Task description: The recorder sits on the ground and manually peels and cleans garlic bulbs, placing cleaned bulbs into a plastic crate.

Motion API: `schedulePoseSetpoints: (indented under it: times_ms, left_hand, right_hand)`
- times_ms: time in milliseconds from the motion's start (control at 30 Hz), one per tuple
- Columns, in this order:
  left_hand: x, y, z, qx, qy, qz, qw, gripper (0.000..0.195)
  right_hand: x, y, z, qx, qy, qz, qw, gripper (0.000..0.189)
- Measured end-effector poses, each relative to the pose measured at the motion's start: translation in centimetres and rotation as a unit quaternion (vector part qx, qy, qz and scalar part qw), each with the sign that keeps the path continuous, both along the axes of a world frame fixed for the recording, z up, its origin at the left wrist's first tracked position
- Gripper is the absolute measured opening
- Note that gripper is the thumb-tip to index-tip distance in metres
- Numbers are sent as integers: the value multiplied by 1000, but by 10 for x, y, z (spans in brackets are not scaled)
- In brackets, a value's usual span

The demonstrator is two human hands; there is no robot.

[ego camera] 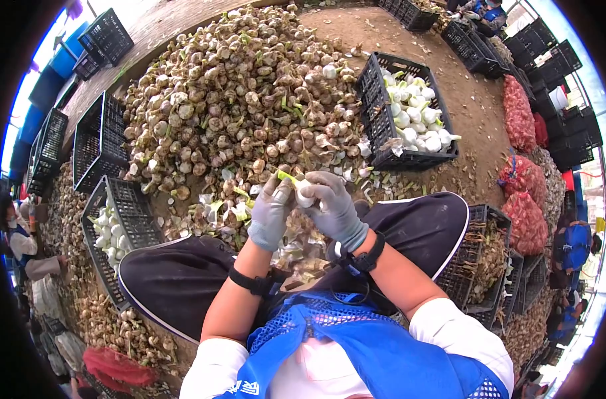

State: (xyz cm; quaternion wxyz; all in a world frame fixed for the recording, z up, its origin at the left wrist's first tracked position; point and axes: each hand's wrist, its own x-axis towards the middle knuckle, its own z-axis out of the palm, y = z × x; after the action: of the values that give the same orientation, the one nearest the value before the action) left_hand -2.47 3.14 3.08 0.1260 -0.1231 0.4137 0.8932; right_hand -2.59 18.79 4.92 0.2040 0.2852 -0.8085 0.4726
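Note:
Between my two gloved hands is a white garlic bulb (304,197) with a short yellow-green stem pointing up and left. My left hand (271,212), in a grey work glove, pinches at the stem side. Fingers of my right hand (334,205), gloved the same way, curl around the bulb itself. Just beyond my hands rises a large heap of unpeeled garlic (233,95) with dry brownish skins. Loose garlic skins (303,244) litter the ground between my folded legs.
A black plastic crate (378,119) of white garlic bulbs stands ahead right; another crate (138,209) with white bulbs is by my left knee. An open black crate (91,144) lies beyond it. Red mesh sacks (525,219) stand at right. Co-workers (24,239) sit at the edges.

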Motion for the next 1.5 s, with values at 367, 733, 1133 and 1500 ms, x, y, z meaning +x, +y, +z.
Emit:
schedulePoseSetpoints:
  times_ms: [367,733,1133,1500]
  left_hand:
    - [2,-3,4,6,4,1,1000,42]
    - [12,0,13,-528,393,19,753,27]
    - [4,-9,-44,-394,49,-51,917,24]
    - [11,13,-13,-499,344,-70,792,53]
  right_hand:
    - [-5,-1,-4,66,95,3,993,44]
    - [-8,12,-17,-364,-496,101,782,50]
    - [3,19,-2,-327,-644,209,659,55]
    - [-11,22,-86,-339,-485,-96,800,52]
